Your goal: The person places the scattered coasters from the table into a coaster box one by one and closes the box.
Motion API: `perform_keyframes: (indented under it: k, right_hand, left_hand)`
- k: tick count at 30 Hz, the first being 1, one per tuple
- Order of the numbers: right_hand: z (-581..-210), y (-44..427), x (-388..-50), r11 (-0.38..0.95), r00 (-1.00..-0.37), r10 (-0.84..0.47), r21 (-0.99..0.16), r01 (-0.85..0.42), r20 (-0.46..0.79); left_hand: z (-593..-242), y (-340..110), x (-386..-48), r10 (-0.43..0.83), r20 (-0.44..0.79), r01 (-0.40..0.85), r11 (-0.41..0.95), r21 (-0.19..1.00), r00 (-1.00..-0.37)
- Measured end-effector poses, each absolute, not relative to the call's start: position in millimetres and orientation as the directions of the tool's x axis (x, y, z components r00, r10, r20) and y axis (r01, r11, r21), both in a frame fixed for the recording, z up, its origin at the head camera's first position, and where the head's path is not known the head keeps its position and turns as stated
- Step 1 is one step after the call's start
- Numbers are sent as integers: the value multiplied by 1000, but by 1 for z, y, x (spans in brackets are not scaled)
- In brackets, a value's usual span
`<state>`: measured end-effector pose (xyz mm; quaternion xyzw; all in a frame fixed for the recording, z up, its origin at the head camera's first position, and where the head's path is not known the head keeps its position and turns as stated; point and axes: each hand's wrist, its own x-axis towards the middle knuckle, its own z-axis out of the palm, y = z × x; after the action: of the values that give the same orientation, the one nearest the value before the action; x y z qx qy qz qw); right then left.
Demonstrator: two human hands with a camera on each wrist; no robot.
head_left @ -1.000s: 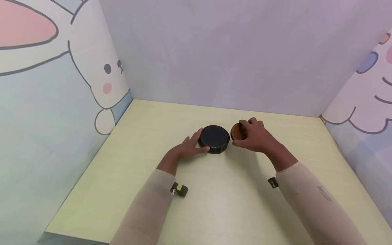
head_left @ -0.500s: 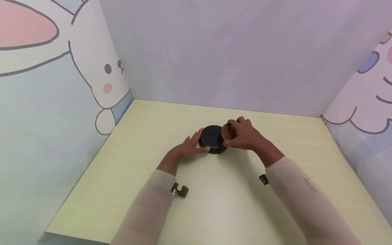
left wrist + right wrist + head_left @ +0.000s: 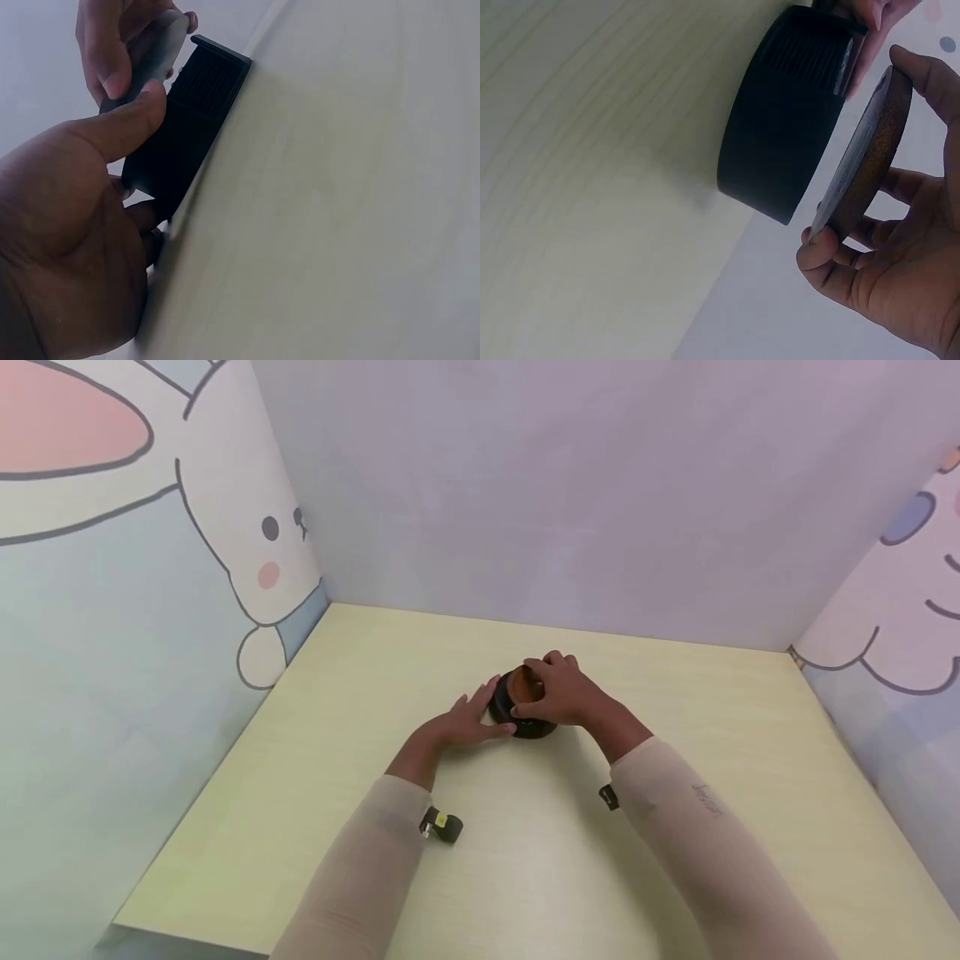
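Note:
A round black case (image 3: 531, 730) lies on the table; its low wall has a ridged section (image 3: 808, 56) in the right wrist view. My left hand (image 3: 463, 723) holds the case from the left, thumb at the front and fingers along the far side. In the left wrist view the thumb lies against the black wall (image 3: 172, 146). My right hand (image 3: 564, 695) grips a round brown disc (image 3: 522, 687) by its edge, thumb and fingers on opposite sides. Right over the case, the disc (image 3: 876, 154) hangs tilted with a narrow gap between them. Much of the case's top is covered.
The pale yellow table (image 3: 375, 693) reaches a lilac wall (image 3: 540, 510) at the back. Side walls with cartoon animals (image 3: 247, 527) flank it. Small black cameras are strapped at both wrists, such as the left wrist camera (image 3: 447, 827).
My right hand has carried the brown disc leftward from beside the black case to above it. The left hand and the case have stayed put.

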<state>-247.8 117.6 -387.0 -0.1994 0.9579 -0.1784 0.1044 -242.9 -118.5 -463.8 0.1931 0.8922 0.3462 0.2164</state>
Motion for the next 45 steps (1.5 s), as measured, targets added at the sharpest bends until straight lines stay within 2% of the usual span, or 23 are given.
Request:
perform_keyframes:
  k: [10,31,45]
  right_hand:
    - [-396,104,-248,875,-906,-411,-320,-362,-100]
    - [-401,97,-241,894,-914,-398,-260,-365,-84]
    - [-403,99,-237,900,-906,-406,-224,-374,-120]
  left_hand:
    - [-462,-119,-236,437,-304,112,704,701,-847]
    - [-463,-119,-236,430,-309,109,712,693,-848]
    - [-461,-118,-235,423,-310,100,711,696,-851]
